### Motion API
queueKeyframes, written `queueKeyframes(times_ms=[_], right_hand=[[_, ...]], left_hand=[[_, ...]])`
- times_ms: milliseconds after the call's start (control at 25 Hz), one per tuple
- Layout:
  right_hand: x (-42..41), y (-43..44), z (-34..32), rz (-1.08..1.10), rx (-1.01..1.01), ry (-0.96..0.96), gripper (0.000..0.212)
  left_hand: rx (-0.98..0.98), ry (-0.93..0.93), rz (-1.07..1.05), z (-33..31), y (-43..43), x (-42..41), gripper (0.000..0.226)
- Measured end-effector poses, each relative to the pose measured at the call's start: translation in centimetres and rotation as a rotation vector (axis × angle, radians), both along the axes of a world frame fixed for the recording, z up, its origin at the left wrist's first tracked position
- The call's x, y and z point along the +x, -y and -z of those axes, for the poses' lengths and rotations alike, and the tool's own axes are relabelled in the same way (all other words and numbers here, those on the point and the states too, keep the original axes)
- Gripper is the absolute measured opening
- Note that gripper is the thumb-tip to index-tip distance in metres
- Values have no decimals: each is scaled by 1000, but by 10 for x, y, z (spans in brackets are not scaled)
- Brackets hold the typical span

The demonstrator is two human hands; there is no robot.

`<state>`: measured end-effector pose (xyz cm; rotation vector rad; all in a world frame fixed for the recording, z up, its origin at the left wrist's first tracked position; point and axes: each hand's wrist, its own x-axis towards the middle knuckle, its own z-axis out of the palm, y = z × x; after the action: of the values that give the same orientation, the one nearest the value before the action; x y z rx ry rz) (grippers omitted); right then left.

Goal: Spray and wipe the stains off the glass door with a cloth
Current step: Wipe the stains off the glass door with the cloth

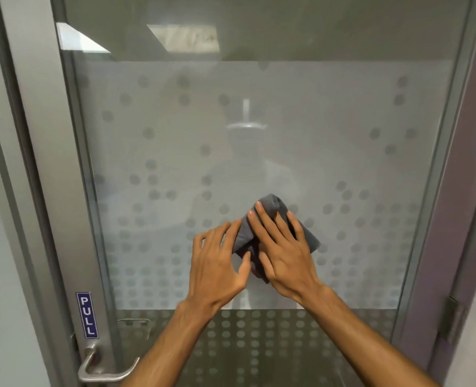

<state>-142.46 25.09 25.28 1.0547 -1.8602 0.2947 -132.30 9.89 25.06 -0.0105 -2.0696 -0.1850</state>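
Frosted glass fills the head view: the door [259, 121] is a metal-framed pane with a wide frosted band printed with grey dots, clear glass above it and below it. Ceiling panels show in the clear strip at the top. A dim reflection of a person sits mid-pane.

Frame, left stile: blue "PULL" sign [87, 315], letters stacked vertically. Just below it a metal lever handle [105, 367], lever pointing right. A hinge [452, 319] shows on the right edge of the frame.

Cloth [273, 233]: dark grey, bunched and folded, pressed against the frosted band a little right of the pane's centre, in the lower half of the band. Its long axis runs diagonally, from a rounded top end pointing up and slightly right down to a lower end near the left thumb. One corner sticks out to the right past the right hand.

Right hand [284, 252]: open and flat, fingers spread, palm laid over the cloth and holding it to the glass; fingertips point up and left.

Left hand [217, 261]: open, fingers splayed and pointing up and right, just beside the cloth's left edge. Index fingertip and thumb touch or nearly touch the fabric; cannot tell whether they pinch it.

Both forearms are bare, entering from the bottom edge.
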Motion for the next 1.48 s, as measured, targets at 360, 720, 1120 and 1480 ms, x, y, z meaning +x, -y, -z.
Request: queueKeyframes(times_ms=[360,720,1120,1480], right_hand=[[9,-38,-42,-334,-433,255,55],[31,-49,28,-670,-389,1611,15],[80,-11,62,-634,-300,1767,23],[147,57,88,-753,301,1456,73]], left_hand=[[609,-117,316,-40,-44,22,34],[997,58,360,-24,-32,72,26],[1605,260,45,81,-28,157,22],[1285,358,-170,81,11,264,68]])
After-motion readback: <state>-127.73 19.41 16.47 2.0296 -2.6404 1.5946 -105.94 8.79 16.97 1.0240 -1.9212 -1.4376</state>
